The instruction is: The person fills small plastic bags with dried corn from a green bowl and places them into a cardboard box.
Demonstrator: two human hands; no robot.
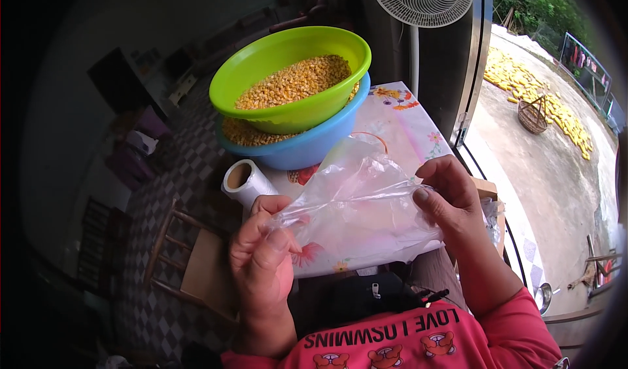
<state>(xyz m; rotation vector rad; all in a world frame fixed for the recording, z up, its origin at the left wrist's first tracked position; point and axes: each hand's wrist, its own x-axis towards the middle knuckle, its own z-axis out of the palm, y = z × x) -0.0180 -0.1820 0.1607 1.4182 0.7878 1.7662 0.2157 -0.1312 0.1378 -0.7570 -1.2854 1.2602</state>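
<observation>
A clear thin plastic bag is stretched between my two hands above the table. My left hand pinches its left side between thumb and fingers. On the right, my right hand grips the opposite side with thumb and forefinger. Beyond the bag stands a green plastic basin of dried corn kernels, tilted on top of a light-blue basin that also contains kernels. A roll of plastic bags with a cardboard core is close behind my left hand.
The table has a flowered cloth. A wooden chair stands at the left, a white fan behind the table. Through the doorway at right, corn cobs and a wicker basket lie on concrete.
</observation>
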